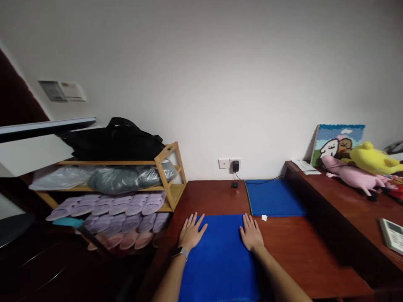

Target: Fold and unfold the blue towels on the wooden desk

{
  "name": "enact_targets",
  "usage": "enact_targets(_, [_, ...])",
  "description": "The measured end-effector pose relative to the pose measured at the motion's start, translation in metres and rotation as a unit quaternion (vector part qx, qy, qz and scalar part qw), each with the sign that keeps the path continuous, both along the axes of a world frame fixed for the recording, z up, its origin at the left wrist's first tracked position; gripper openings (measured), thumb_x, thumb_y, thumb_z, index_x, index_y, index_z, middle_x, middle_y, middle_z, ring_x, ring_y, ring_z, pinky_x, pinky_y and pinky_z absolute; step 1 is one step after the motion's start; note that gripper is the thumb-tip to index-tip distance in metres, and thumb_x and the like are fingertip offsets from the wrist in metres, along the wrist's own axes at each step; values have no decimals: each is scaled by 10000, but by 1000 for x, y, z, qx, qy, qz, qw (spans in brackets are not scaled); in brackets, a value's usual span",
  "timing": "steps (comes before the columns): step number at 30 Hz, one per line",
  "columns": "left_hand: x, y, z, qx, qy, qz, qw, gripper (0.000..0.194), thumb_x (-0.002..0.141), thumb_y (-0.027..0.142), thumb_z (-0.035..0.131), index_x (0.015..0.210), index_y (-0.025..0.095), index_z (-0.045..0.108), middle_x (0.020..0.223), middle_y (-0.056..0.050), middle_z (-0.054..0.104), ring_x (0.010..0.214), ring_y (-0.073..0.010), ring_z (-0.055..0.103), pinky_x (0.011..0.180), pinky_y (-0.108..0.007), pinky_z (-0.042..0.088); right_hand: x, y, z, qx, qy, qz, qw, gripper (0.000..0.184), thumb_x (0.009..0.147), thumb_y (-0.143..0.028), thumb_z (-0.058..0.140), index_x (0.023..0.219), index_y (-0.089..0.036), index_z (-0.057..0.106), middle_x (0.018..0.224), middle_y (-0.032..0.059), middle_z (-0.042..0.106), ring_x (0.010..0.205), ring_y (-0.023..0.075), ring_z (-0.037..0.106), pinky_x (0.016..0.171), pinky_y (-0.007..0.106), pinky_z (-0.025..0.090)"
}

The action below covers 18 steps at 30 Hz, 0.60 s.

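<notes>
A bright blue cloth [222, 260] lies spread on the reddish-brown wooden desk [214, 197] in front of me. My left hand [191, 233] rests at its far left corner, palm down with the fingers spread; a watch [180, 252] circles that wrist. At the far right corner my right hand [251, 233] lies flat, fingers stretched forward. Neither hand grips anything. Beyond the right hand, a second blue cloth [273, 198], folded and with a greenish edge, lies near the wall. A small white paper tag [264, 217] sits beside its near edge.
A wooden rack [171, 184] on the left holds a black bag [116, 140], plastic-wrapped items and several lilac slippers [129, 203]. A plugged-in adapter [235, 166] trails a cable. On the raised right ledge are plush toys [352, 172], a picture [336, 142] and a calculator-like device [393, 235].
</notes>
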<state>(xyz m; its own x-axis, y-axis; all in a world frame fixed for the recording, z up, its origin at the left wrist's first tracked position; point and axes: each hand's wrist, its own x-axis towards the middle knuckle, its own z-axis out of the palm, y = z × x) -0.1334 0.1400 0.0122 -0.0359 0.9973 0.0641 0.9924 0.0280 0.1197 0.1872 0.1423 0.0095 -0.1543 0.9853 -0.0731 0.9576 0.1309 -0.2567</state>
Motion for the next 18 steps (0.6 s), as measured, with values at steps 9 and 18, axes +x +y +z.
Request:
enact_targets(9, [-18, 2, -1, 0, 8, 3, 1000, 652, 1044, 635, 313, 1619, 333, 375, 1734, -68, 292, 1608, -285, 241, 1281, -509, 261, 0, -2, 4, -3, 24, -11, 1000, 698, 1047, -435, 200, 1673, -130, 147, 1747, 16, 124, 1623, 187, 82, 1320, 400, 56])
enact_targets(18, [24, 7, 11, 71, 30, -56, 996, 619, 1079, 500, 258, 1632, 241, 359, 1707, -76, 355, 1598, -262, 274, 1304, -510, 231, -2, -2, 8, -12, 47, -10, 999, 698, 1042, -419, 185, 1672, -122, 136, 1746, 10, 92, 1624, 190, 68, 1319, 405, 40])
